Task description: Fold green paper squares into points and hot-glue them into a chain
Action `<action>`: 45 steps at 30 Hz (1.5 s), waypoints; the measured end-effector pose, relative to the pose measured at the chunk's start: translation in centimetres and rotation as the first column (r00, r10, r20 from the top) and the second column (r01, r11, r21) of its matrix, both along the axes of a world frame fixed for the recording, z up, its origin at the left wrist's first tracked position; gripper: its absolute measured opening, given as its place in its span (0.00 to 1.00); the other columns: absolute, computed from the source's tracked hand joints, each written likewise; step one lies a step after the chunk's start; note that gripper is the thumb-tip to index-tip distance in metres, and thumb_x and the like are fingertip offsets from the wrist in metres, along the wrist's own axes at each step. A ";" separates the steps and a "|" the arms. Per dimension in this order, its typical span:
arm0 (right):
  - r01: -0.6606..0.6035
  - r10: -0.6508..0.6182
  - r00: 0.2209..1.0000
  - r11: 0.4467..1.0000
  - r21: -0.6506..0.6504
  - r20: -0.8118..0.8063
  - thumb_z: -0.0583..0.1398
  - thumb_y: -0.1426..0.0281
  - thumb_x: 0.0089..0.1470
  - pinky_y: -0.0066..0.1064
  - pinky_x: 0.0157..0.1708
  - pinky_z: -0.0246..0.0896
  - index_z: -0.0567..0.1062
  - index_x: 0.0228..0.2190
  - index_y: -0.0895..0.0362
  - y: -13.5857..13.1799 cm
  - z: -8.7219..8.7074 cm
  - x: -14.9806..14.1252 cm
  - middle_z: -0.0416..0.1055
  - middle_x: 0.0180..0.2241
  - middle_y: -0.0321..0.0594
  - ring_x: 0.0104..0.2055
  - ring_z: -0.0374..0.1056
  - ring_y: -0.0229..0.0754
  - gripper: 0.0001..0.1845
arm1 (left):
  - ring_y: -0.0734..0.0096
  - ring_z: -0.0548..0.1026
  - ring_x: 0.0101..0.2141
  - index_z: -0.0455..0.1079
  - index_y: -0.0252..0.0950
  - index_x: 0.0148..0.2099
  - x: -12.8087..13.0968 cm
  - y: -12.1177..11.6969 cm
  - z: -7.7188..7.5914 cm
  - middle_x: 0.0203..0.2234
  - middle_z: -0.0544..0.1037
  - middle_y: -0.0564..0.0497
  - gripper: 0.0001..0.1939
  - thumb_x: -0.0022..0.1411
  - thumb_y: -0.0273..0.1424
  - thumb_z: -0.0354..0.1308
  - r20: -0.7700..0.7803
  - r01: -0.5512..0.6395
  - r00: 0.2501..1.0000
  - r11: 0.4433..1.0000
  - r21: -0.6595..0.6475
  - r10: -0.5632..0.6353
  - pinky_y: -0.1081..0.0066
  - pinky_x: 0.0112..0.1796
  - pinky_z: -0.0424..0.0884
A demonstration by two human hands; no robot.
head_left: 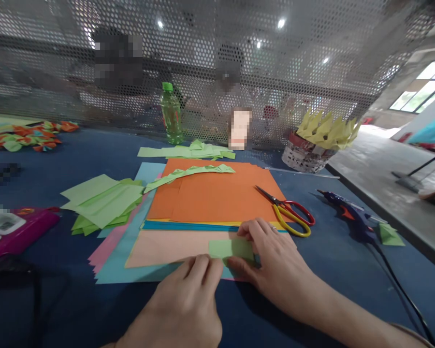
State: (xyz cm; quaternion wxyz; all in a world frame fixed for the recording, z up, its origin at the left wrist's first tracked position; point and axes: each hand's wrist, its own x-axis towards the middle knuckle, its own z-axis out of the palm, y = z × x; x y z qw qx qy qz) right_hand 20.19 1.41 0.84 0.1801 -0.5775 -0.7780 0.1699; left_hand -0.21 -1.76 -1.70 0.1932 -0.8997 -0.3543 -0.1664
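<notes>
A small light green piece of paper (pixel 229 249) lies over a stack of coloured sheets at the near edge. My left hand (pixel 188 295) is closed, its fingertips pressed together at the paper's lower left corner. On the right end of the same piece, my right hand (pixel 271 258) has its thumb below and bent fingers above. Orange sheets (pixel 210 193) top the stack, with a pale peach sheet (pixel 159 246) in front. Scissors (pixel 292 217) with red and yellow handles rest open just beyond my right hand. A folded green paper strip (pixel 188 173) crosses the orange sheets.
Green paper squares (pixel 105 200) lie left of the stack. A glue gun (pixel 351 212) with a cord sits right, near the table edge. Farther back stand a green-capped bottle (pixel 171 116) and a basket (pixel 306 152) with yellow folded paper, before a perforated metal screen (pixel 217 29).
</notes>
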 end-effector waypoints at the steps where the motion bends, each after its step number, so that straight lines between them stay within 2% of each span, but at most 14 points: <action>1: 0.021 -0.022 1.000 0.999 0.027 0.016 0.67 0.61 0.54 0.43 0.42 0.60 0.68 0.39 0.54 -0.1 -0.2 -0.3 0.71 0.40 0.41 0.43 0.69 0.52 0.16 | 0.58 0.72 0.35 0.76 0.31 0.34 0.0 -0.1 0.4 0.36 0.76 0.43 0.12 0.57 0.17 0.52 -0.049 0.003 0.999 1.000 -0.022 -0.004 0.63 0.37 0.71; 4: 0.042 -0.043 0.999 0.999 0.027 0.017 0.69 0.61 0.51 0.42 0.40 0.60 0.68 0.39 0.54 -0.1 -0.5 -0.5 0.71 0.39 0.40 0.42 0.69 0.51 0.19 | 0.56 0.73 0.37 0.77 0.30 0.37 -0.1 -0.4 1.2 0.38 0.77 0.42 0.13 0.56 0.16 0.52 -0.138 0.001 0.990 0.999 -0.054 -0.008 0.62 0.39 0.71; 11: -0.027 0.009 0.992 0.989 -0.142 -0.128 0.67 0.73 0.51 0.35 0.41 0.62 0.69 0.40 0.52 0.8 0.1 1.5 0.72 0.42 0.37 0.45 0.70 0.45 0.16 | 0.57 0.73 0.35 0.76 0.33 0.33 -0.4 -0.3 1.6 0.37 0.77 0.43 0.14 0.53 0.14 0.52 -0.123 -0.014 0.992 0.993 -0.116 0.000 0.63 0.36 0.70; 16: -0.169 0.126 0.970 0.965 -0.200 -0.209 0.61 0.80 0.51 0.28 0.34 0.63 0.72 0.43 0.52 1.4 0.8 3.2 0.72 0.37 0.34 0.34 0.68 0.38 0.19 | 0.58 0.72 0.35 0.76 0.33 0.31 -0.6 -0.3 2.5 0.36 0.77 0.43 0.13 0.55 0.15 0.52 -0.126 -0.012 0.992 0.989 -0.148 -0.007 0.63 0.35 0.69; 19: -0.261 0.195 0.940 0.939 -0.224 -0.280 0.57 0.80 0.56 0.27 0.33 0.63 0.72 0.45 0.53 1.9 0.9 3.6 0.72 0.35 0.35 0.32 0.67 0.36 0.17 | 0.59 0.72 0.34 0.77 0.33 0.32 -0.7 -0.2 2.6 0.35 0.77 0.43 0.14 0.58 0.15 0.52 -0.095 0.001 0.995 0.989 -0.149 -0.015 0.64 0.35 0.69; 21: -0.257 0.174 0.921 0.944 -0.207 -0.349 0.54 0.75 0.62 0.27 0.34 0.65 0.73 0.44 0.54 2.0 0.7 3.3 0.73 0.38 0.38 0.35 0.69 0.37 0.11 | 0.60 0.71 0.34 0.77 0.34 0.32 -0.7 -0.1 2.2 0.35 0.77 0.44 0.14 0.57 0.15 0.52 -0.093 0.011 0.995 0.989 -0.148 -0.025 0.64 0.34 0.68; 23: -0.217 0.156 0.918 0.967 -0.133 -0.364 0.52 0.70 0.67 0.29 0.37 0.66 0.74 0.43 0.54 1.9 0.3 2.6 0.73 0.41 0.39 0.38 0.70 0.38 0.11 | 0.60 0.71 0.33 0.76 0.34 0.30 -0.7 0.1 1.4 0.34 0.77 0.44 0.13 0.55 0.16 0.52 -0.066 0.033 0.997 0.994 -0.105 -0.040 0.64 0.33 0.68; 26: -0.192 0.182 0.956 0.981 -0.020 -0.232 0.54 0.67 0.67 0.31 0.40 0.65 0.76 0.42 0.51 1.4 -0.1 1.5 0.73 0.42 0.39 0.42 0.71 0.40 0.10 | 0.61 0.69 0.29 0.74 0.35 0.26 -0.8 0.6 0.5 0.29 0.75 0.44 0.11 0.50 0.18 0.53 0.037 0.069 0.997 0.997 0.031 -0.070 0.64 0.28 0.66; 28: -0.187 0.188 0.969 0.982 0.020 -0.159 0.58 0.69 0.64 0.31 0.41 0.65 0.77 0.43 0.50 1.1 -0.2 1.1 0.73 0.43 0.39 0.44 0.71 0.42 0.08 | 0.60 0.70 0.31 0.76 0.33 0.32 -0.9 1.0 0.3 0.34 0.76 0.42 0.11 0.49 0.20 0.53 0.011 0.055 0.998 0.997 -0.051 -0.054 0.63 0.30 0.68; 30: -0.176 0.181 0.973 0.983 0.044 -0.143 0.60 0.72 0.62 0.31 0.40 0.66 0.77 0.42 0.50 0.9 -0.4 0.9 0.73 0.43 0.39 0.44 0.71 0.43 0.08 | 0.61 0.70 0.29 0.74 0.34 0.32 -0.9 1.5 0.7 0.31 0.75 0.44 0.11 0.50 0.20 0.51 0.049 0.042 0.998 0.988 -0.149 -0.035 0.63 0.29 0.67; 34: -0.187 0.199 0.963 0.979 0.081 -0.181 0.60 0.75 0.61 0.32 0.40 0.67 0.77 0.41 0.51 0.8 -0.5 1.1 0.72 0.42 0.40 0.44 0.70 0.44 0.09 | 0.63 0.68 0.26 0.69 0.36 0.28 -1.3 2.8 2.2 0.25 0.71 0.48 0.16 0.60 0.17 0.44 0.176 -0.002 0.984 0.985 -0.173 0.033 0.64 0.28 0.64; 37: -0.204 0.226 0.956 0.970 0.129 -0.189 0.61 0.70 0.62 0.36 0.42 0.68 0.76 0.43 0.52 0.6 -0.4 1.1 0.72 0.43 0.43 0.44 0.70 0.45 0.08 | 0.65 0.72 0.29 0.72 0.34 0.35 -1.6 3.7 3.2 0.28 0.73 0.48 0.18 0.66 0.19 0.42 0.264 -0.014 0.962 0.974 -0.225 0.075 0.64 0.31 0.65; 40: -0.212 0.230 0.961 0.969 0.125 -0.154 0.63 0.65 0.61 0.38 0.42 0.68 0.76 0.42 0.52 0.3 -0.1 1.0 0.71 0.42 0.43 0.45 0.70 0.47 0.08 | 0.64 0.75 0.34 0.74 0.34 0.40 -1.9 4.2 3.5 0.34 0.76 0.48 0.20 0.69 0.21 0.40 0.312 -0.011 0.942 0.939 -0.344 0.125 0.64 0.36 0.68; 45: -0.222 0.228 0.971 0.972 0.082 -0.071 0.68 0.58 0.54 0.41 0.41 0.67 0.75 0.46 0.51 0.1 -0.1 0.9 0.71 0.43 0.41 0.44 0.70 0.48 0.19 | 0.65 0.75 0.38 0.74 0.37 0.44 -1.8 4.3 3.3 0.37 0.76 0.49 0.17 0.70 0.24 0.43 0.288 -0.020 0.942 0.886 -0.464 0.172 0.64 0.42 0.68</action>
